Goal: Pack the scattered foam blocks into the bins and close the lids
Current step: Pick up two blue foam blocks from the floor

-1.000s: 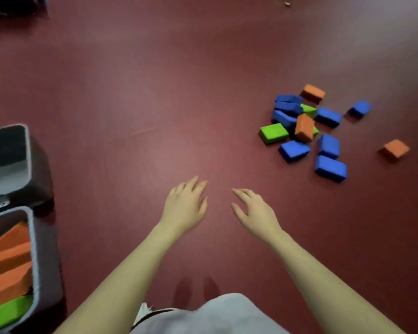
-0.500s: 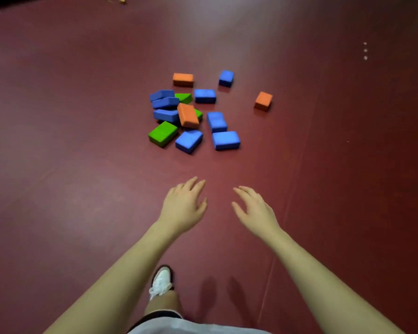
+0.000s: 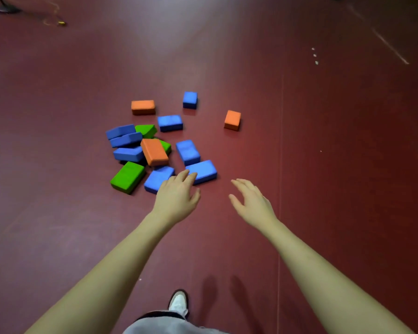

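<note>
Several foam blocks lie scattered on the dark red floor ahead of me: blue ones, a green block [image 3: 128, 177] at the near left, an orange block [image 3: 154, 151] on top of the pile, another orange block [image 3: 143, 107] at the back and a lone orange cube [image 3: 232, 120] to the right. My left hand [image 3: 177, 200] reaches out with straight fingers over the near blue block [image 3: 204, 171], holding nothing. My right hand [image 3: 252, 203] hovers open to the right of the pile, also with nothing in it. No bin is in view.
The red floor [image 3: 323, 165] stretches wide on all sides. My white shoe [image 3: 178, 302] shows at the bottom centre. A dark stand base [image 3: 5, 8] and a small yellow item [image 3: 61, 23] lie far off at the top left.
The view has swung away from the grey bins toward the block pile and come closer to it. Both hands have reached forward; the left now overlaps the nearest blue blocks.
</note>
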Demonstrator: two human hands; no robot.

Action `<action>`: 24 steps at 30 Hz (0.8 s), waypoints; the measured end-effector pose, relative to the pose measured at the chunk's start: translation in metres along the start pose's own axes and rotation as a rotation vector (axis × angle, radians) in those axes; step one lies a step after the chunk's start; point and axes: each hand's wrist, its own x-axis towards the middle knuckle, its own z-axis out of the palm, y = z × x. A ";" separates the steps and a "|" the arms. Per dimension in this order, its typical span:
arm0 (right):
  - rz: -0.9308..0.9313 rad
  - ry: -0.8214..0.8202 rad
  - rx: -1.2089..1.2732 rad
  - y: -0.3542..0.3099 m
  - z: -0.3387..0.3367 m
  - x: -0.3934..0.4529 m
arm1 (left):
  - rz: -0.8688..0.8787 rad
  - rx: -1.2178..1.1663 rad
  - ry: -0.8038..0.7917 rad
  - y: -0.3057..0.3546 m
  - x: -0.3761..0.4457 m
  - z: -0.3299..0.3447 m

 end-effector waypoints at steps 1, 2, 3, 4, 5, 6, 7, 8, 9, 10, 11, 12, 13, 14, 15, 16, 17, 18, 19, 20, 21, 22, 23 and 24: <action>0.006 0.004 0.003 -0.001 -0.003 0.020 | 0.012 0.011 -0.006 -0.005 0.021 -0.003; 0.010 0.008 0.005 -0.001 -0.006 0.039 | 0.020 0.022 -0.010 -0.009 0.043 -0.005; 0.014 0.009 0.003 -0.001 -0.009 0.059 | 0.026 0.027 -0.008 -0.013 0.064 -0.007; 0.018 0.007 -0.001 0.001 -0.011 0.077 | 0.032 0.024 -0.001 -0.015 0.083 -0.007; 0.021 0.001 -0.007 0.004 -0.013 0.096 | 0.035 0.016 0.005 -0.017 0.103 -0.006; 0.023 -0.003 -0.013 0.007 -0.015 0.115 | 0.033 0.013 0.006 -0.019 0.122 -0.005; 0.027 -0.007 -0.015 0.011 -0.016 0.134 | 0.028 0.014 0.000 -0.020 0.141 -0.003; 0.031 -0.011 -0.013 0.015 -0.018 0.152 | 0.022 0.016 -0.009 -0.021 0.159 0.000; 0.035 -0.018 -0.009 0.019 -0.019 0.170 | 0.013 0.015 -0.025 -0.022 0.176 0.003; 0.033 -0.028 -0.007 0.025 -0.020 0.188 | 0.007 0.016 -0.033 -0.023 0.193 0.006; 0.024 -0.041 -0.012 0.031 -0.021 0.207 | 0.001 0.016 -0.039 -0.024 0.211 0.010; 0.012 -0.053 -0.022 0.036 -0.022 0.223 | -0.005 0.015 -0.042 -0.024 0.225 0.013; 0.001 -0.069 -0.030 0.045 -0.024 0.244 | -0.017 0.013 -0.046 -0.024 0.243 0.016; -0.005 -0.080 -0.033 0.052 -0.026 0.260 | -0.028 0.009 -0.049 -0.024 0.259 0.019; -0.009 -0.087 -0.034 0.060 -0.029 0.278 | -0.042 0.011 -0.052 -0.025 0.276 0.022; -0.011 -0.097 -0.028 0.068 -0.033 0.299 | -0.059 0.007 -0.047 -0.025 0.295 0.024; -0.010 -0.103 -0.019 0.077 -0.037 0.320 | -0.074 -0.001 -0.030 -0.026 0.315 0.027; -0.011 -0.106 -0.007 0.083 -0.041 0.340 | -0.083 -0.011 -0.011 -0.027 0.333 0.029; -0.018 -0.110 0.000 0.090 -0.046 0.361 | -0.096 -0.014 -0.012 -0.028 0.352 0.031; -0.032 -0.114 0.000 0.095 -0.051 0.382 | -0.114 -0.013 -0.025 -0.029 0.369 0.032; -0.053 -0.122 -0.011 0.099 -0.055 0.404 | -0.126 -0.006 -0.034 -0.032 0.387 0.033; -0.076 -0.132 -0.026 0.102 -0.058 0.425 | -0.136 0.001 -0.037 -0.033 0.402 0.035; -0.096 -0.146 -0.041 0.105 -0.060 0.444 | -0.148 0.002 -0.035 -0.035 0.417 0.036; -0.114 -0.161 -0.053 0.106 -0.061 0.463 | -0.162 -0.004 -0.032 -0.036 0.431 0.038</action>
